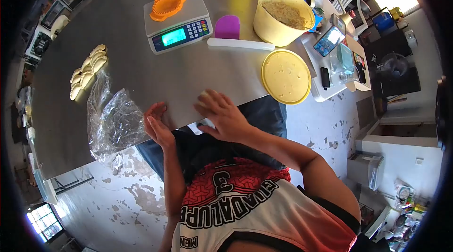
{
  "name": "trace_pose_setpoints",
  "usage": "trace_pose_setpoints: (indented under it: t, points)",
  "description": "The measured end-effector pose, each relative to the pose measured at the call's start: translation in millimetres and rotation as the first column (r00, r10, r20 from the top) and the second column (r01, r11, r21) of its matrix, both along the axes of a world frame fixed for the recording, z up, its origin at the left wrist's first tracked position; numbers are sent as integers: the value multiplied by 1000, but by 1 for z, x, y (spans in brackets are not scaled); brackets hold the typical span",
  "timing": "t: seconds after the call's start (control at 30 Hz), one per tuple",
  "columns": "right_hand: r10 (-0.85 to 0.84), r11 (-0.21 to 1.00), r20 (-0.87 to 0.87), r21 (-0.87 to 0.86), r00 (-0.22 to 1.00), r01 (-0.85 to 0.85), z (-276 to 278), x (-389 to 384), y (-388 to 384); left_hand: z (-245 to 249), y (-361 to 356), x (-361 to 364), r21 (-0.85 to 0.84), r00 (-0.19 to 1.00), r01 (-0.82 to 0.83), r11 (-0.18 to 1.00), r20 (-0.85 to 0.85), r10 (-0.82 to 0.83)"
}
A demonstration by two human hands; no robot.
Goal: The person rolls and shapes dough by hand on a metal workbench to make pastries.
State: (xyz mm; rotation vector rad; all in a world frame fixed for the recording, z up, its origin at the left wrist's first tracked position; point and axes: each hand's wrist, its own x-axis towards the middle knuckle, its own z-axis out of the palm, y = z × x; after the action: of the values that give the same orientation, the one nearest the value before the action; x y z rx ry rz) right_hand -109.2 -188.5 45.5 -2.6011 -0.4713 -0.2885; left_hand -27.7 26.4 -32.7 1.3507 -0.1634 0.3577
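Observation:
My left hand point(159, 124) is at the front edge of the steel table, palm turned inward, its fingers loosely bent and holding nothing. Close beside it on the left lies a crumpled clear plastic bag point(118, 120). Over the same edge, a little to the right, my right hand point(222, 115) is stretched out with its fingers extended and slightly blurred; nothing shows in it. Farther left sit several folded, crimped dough pieces point(88, 71). An orange dumpling mold point(168, 6) rests on the digital scale point(193, 9), whose display is lit.
A purple scraper point(227, 27) and a white bar point(240, 44) lie right of the scale. Beyond them stands a yellow tub point(278, 28) of filling, with its yellow lid point(286, 76) nearer the edge. A phone point(329, 41) leans over a white tray point(321, 92) at the right.

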Motion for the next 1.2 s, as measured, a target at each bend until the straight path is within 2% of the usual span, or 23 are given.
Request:
trace_pose_setpoints:
  t: [0.03,0.1,0.13,0.2,0.33,0.4,0.43,0.6,0.73,0.83,1.0,1.13,1.2]
  points:
    - [-1,1000,0,-3,1000,1,1,2,-5,0,0,1,7,1000,-2,1000,11,2]
    - [-146,989,-23,-8,989,146,0,19,-19,-1,1,1,9,1000,-1,1000,9,0]
    - [-151,988,-20,-7,988,151,-8,33,-22,-1,1,1,13,1000,3,1000,4,-3]
    - [-347,937,90,-12,933,350,-29,73,-22,2,-1,0,10,1000,2,1000,-2,-2]
    - [-334,939,24,-75,942,334,-25,123,-3,6,-2,-1,30,1000,-14,999,-21,14]
    - [-211,972,-88,-121,973,200,-15,122,12,4,-1,-1,22,1000,-12,1000,-16,12]
    - [-214,971,-87,-125,973,203,-16,114,16,2,-1,0,10,1000,-17,1000,-16,17]
    - [-18,999,149,-30,989,22,-20,40,26,4,0,0,30,1000,-12,999,-5,12]
    - [18,999,119,-45,993,-13,-19,-10,2,1,1,-1,5,1000,3,1000,-1,-3]
    - [-68,997,49,-15,996,69,-19,-20,-13,3,0,0,23,1000,7,1000,11,-7]
    - [-251,952,35,187,967,241,-30,46,-46,5,-2,-1,35,1000,-12,999,8,12]
    - [-256,963,61,99,965,249,-33,98,-36,6,-1,-2,37,1000,-13,999,-24,14]
    - [-216,973,-26,74,976,217,-25,112,-21,6,-3,-3,33,1000,-11,999,-18,12]
